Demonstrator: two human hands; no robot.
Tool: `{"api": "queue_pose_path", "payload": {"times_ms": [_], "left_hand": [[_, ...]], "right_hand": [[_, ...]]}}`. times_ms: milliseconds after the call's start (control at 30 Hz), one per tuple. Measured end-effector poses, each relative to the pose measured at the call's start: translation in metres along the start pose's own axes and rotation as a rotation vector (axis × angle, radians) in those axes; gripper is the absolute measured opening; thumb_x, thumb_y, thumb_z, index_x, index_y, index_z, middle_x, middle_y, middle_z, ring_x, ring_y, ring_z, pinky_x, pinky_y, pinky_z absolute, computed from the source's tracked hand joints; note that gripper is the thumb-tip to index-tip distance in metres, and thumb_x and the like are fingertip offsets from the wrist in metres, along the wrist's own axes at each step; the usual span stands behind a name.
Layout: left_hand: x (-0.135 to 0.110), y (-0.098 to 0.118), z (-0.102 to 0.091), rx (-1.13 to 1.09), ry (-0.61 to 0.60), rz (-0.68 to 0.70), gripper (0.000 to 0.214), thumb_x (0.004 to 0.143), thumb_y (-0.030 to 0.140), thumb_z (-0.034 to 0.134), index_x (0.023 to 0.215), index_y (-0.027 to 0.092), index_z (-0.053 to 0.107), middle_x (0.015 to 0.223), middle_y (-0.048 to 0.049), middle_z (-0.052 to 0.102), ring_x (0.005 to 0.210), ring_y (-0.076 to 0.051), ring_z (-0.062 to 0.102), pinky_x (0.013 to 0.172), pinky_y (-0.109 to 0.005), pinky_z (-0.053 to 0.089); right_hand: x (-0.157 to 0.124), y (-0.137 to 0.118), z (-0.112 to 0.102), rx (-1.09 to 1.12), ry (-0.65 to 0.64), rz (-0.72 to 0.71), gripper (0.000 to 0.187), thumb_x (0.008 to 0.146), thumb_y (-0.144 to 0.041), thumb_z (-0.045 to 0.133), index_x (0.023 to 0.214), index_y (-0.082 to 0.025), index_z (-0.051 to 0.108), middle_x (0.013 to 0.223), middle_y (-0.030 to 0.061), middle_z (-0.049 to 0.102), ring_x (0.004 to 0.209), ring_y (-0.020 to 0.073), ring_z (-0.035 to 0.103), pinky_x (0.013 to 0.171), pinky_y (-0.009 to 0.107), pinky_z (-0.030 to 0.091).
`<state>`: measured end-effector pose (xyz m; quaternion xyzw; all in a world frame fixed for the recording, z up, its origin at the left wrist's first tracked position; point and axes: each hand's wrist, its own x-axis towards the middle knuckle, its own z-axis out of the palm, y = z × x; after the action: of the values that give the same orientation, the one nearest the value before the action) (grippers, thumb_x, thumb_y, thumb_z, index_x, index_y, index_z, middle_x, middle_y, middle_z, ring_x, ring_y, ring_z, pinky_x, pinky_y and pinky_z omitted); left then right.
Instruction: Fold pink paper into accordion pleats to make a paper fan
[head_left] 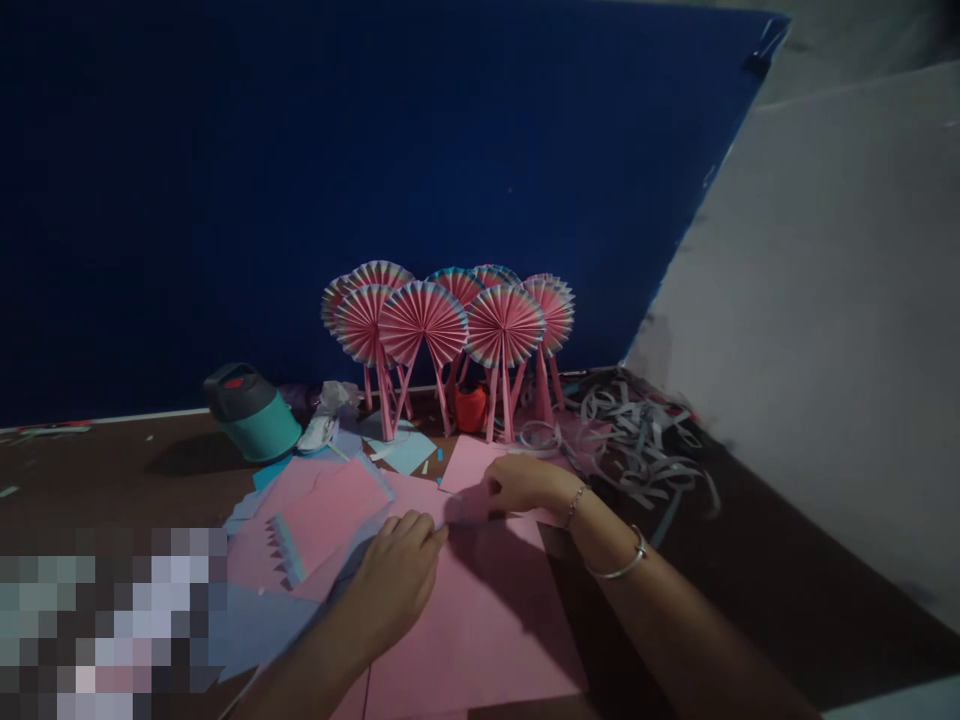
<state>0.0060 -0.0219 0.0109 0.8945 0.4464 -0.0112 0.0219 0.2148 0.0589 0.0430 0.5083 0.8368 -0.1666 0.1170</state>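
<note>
Pink sheet (480, 620) lies flat on the counter (135, 470), before the fans (450, 325). Left hand (397, 575): grip spread, pressing it down. Right hand (517, 485): grip pinching its far edge. Judged light, limp, crease-prone, apt to slide; best held at edges.

Clustered paper fans (450, 320), pink with pale rims, stood on pink stick legs at the back of the dark surface (112, 470). A small red object (471, 408) sat among the legs. A teal jar (251, 412) with a dark lid lay tilted to their left. Light-blue paper offcuts (405, 452) lay before the fans. A heap of grey paper strips (637, 430) lay to their right. A blue backdrop (300, 150) and a white board (825, 300) stood behind.
</note>
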Motion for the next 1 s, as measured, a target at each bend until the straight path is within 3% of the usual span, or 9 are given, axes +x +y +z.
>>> {"api": "queue_pose_path", "payload": {"times_ms": [100,333,433,600,700,833,1000], "left_hand": [[-0.001,0.0,0.002,-0.006,0.009,-0.005,0.026,0.088,0.015,0.039,0.106,0.021,0.058,0.099,-0.0068,0.058,0.093,-0.024,0.05,0.082,-0.039,0.037],[-0.003,-0.002,0.01,-0.024,0.071,-0.027,0.031,0.088,0.014,0.038,0.113,0.02,0.057,0.102,-0.0077,0.06,0.096,-0.024,0.051,0.088,-0.039,0.038],[-0.003,-0.003,0.011,-0.044,0.079,-0.036,0.029,0.089,0.015,0.038,0.111,0.018,0.057,0.104,-0.0088,0.061,0.098,-0.025,0.052,0.088,-0.04,0.039],[-0.004,0.0,0.007,-0.032,0.114,-0.051,0.036,0.087,0.015,0.041,0.121,0.02,0.051,0.103,-0.0092,0.061,0.095,-0.024,0.053,0.084,-0.038,0.041],[-0.004,0.006,0.002,0.018,0.038,-0.028,0.03,0.086,0.011,0.04,0.107,0.021,0.059,0.099,-0.0091,0.061,0.094,-0.024,0.054,0.082,-0.038,0.042],[-0.005,0.016,0.001,0.055,-0.043,-0.071,0.04,0.082,0.004,0.04,0.113,0.02,0.06,0.117,-0.0133,0.059,0.105,-0.026,0.055,0.085,-0.041,0.045],[-0.021,0.016,0.006,-0.044,-0.125,-0.091,0.061,0.077,0.0,0.042,0.132,0.025,0.05,0.146,-0.014,0.039,0.129,-0.029,0.043,0.099,-0.045,0.042]], "right_hand": [[-0.005,0.001,-0.004,0.004,-0.023,0.015,0.02,0.067,-0.026,0.065,0.081,-0.018,0.076,0.078,0.0079,0.073,0.073,0.0219,0.065,0.056,0.024,0.037],[-0.018,-0.005,-0.006,-0.037,-0.047,0.04,0.025,0.066,-0.027,0.068,0.088,-0.019,0.076,0.089,0.0088,0.074,0.082,0.0238,0.064,0.063,0.026,0.038],[-0.022,-0.001,0.007,0.007,0.027,0.008,0.022,0.069,-0.027,0.064,0.085,-0.018,0.075,0.085,0.008,0.073,0.076,0.0202,0.063,0.06,0.024,0.036],[-0.029,0.015,0.033,0.278,0.17,-0.019,0.018,0.074,-0.026,0.059,0.077,-0.014,0.073,0.068,0.0013,0.067,0.061,0.0106,0.05,0.054,0.02,0.031],[-0.033,0.021,0.038,0.409,0.267,0.031,0.021,0.076,-0.025,0.057,0.072,-0.01,0.072,0.061,-0.0008,0.061,0.057,0.0087,0.044,0.051,0.019,0.027],[-0.035,0.02,0.044,0.505,0.331,0.06,0.021,0.075,-0.025,0.058,0.072,-0.01,0.071,0.06,-0.0004,0.06,0.056,0.0092,0.045,0.051,0.019,0.027],[-0.029,0.023,0.06,0.439,0.382,0.073,0.03,0.078,-0.038,0.058,0.07,-0.012,0.069,0.06,0.0023,0.062,0.055,0.0106,0.045,0.05,0.021,0.026]]}}
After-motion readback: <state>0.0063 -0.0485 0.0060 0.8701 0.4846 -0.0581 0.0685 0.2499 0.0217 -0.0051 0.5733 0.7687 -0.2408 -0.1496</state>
